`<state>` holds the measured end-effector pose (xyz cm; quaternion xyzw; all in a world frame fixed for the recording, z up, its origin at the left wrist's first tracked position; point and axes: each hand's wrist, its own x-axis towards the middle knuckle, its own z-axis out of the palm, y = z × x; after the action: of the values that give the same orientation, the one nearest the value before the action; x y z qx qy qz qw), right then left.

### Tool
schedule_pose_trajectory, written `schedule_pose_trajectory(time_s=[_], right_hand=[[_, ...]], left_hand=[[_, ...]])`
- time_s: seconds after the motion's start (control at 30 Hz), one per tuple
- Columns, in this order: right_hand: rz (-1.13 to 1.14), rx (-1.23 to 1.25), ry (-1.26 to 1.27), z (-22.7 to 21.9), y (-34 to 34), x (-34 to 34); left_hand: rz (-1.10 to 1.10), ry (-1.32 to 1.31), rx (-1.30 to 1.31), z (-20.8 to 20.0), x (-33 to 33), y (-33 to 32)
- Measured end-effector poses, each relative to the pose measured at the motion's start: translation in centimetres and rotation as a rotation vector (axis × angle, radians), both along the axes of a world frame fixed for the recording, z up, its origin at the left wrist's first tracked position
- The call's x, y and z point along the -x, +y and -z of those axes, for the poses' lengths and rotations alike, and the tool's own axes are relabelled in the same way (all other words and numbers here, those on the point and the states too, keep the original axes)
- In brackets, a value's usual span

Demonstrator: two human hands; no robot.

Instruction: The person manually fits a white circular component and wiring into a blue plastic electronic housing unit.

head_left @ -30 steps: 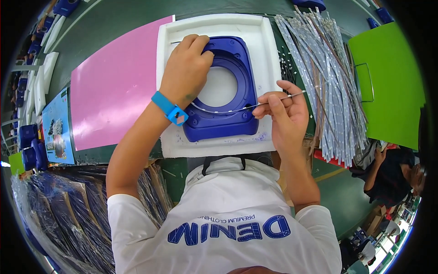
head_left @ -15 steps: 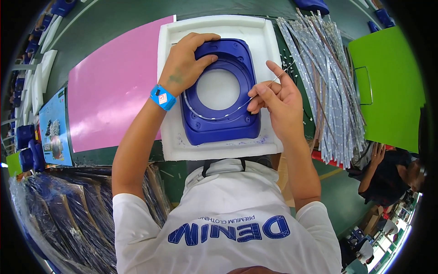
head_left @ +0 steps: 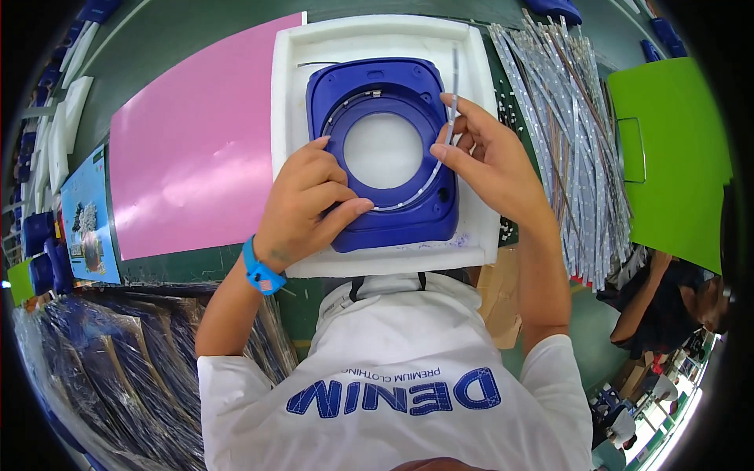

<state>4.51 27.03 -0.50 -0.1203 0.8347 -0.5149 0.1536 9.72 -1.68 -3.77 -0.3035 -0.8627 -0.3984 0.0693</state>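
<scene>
A blue plastic housing (head_left: pixel 373 231) with a large round opening lies on a white foam tray (head_left: pixel 479 235) in front of me. Around the inner ring of the housing runs a thin LED strip (head_left: pixel 420 193). Its loose end rises past the upper right of the housing. My right hand (head_left: pixel 491 153) pinches that end between thumb and fingers. My left hand (head_left: pixel 310 196) rests on the left side of the housing, thumb and index finger spread apart. The left thumb presses by the strip at the lower part of the ring, and the index fingertip touches the ring's left side.
A pink sheet (head_left: pixel 196 149) lies left of the tray, beside a blue board (head_left: pixel 90 212) with small parts. On the right are a pile of LED strips (head_left: pixel 561 149) and a green panel (head_left: pixel 667 149). Plastic-wrapped bundles (head_left: pixel 141 361) sit lower left. Another person (head_left: pixel 656 306) is at right.
My left hand has moved from the housing's upper left down to its lower left. The strip now follows the ring's left and lower sides, and my right hand has shifted slightly up.
</scene>
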Motion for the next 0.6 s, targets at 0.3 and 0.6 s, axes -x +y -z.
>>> schedule_pose_trajectory(time_s=[0.3,0.6], right_hand=[[-0.128,-0.447,0.441,-0.8,-1.0,-0.8],[-0.104,-0.522,0.523,-0.3,-1.3,-1.6]], left_hand=[[0.091,-0.076,0.120,-2.7,1.0,0.4],[0.181,-0.187,0.155,-3.1,1.2,0.2]])
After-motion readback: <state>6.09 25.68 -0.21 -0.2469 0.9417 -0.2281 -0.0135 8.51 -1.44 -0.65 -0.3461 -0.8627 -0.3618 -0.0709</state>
